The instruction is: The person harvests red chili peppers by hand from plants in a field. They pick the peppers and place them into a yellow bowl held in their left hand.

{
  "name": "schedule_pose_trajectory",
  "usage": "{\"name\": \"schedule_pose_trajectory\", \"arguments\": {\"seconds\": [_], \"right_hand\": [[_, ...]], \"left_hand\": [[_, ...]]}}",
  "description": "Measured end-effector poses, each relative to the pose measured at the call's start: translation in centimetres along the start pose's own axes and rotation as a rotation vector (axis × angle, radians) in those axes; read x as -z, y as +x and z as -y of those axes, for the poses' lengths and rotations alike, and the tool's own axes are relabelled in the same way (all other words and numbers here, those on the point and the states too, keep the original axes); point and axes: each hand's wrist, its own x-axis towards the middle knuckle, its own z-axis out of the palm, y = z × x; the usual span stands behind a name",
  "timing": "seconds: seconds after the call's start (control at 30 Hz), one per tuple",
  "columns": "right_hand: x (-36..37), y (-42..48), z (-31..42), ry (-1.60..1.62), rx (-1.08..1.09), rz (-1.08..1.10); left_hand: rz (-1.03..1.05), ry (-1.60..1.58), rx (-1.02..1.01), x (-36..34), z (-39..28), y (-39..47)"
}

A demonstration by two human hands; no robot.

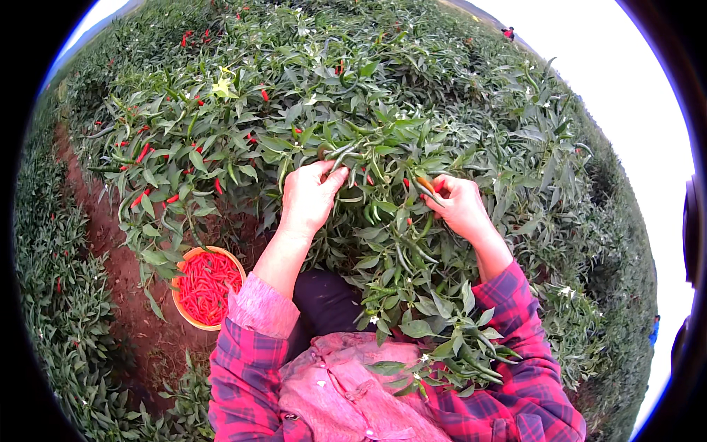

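Note:
My left hand (312,193) is raised into a chili pepper plant, its thumb and fingers pinched on a stem or green chilies (341,154); exactly which is hard to tell. To the right, my right hand (455,201) has its fingertips closed around a red chili beside an orange-brown chili (425,184) and a green one. Below and left of my left hand, a round orange-rimmed bucket (177,293) stands on the soil, holding many picked red chilies (210,287). More red chilies (143,152) hang among the leaves at the left.
Dense pepper plants surround me, and one branch with green chilies (478,362) lies over my right sleeve and lap. A strip of reddish soil (110,248) runs down the left. Two people are far off, one at the upper right (508,34), another at the right edge (655,331).

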Motion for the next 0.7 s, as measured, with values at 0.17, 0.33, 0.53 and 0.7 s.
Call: {"name": "schedule_pose_trajectory", "arguments": {"seconds": [0.17, 0.33, 0.53, 0.7], "right_hand": [[-0.3, -0.7, 0.3, 0.003, 0.010, 0.001], [-0.6, -0.9, 0.9, -0.061, 0.110, -0.031], [-0.3, -1.1, 0.2, -0.018, 0.061, 0.038], [-0.6, -0.9, 0.1, 0.154, -0.014, 0.103]], "left_hand": [[-0.080, 0.293, 0.045, -1.0, -0.4, 1.2], [-0.334, 0.289, -0.187, -2.3, 2.7, 2.7], [-0.258, 0.097, -0.243, -2.5, 4.3, 3.1], [-0.089, -0.222, -0.126, -1.6, 5.2, 2.8]]}}
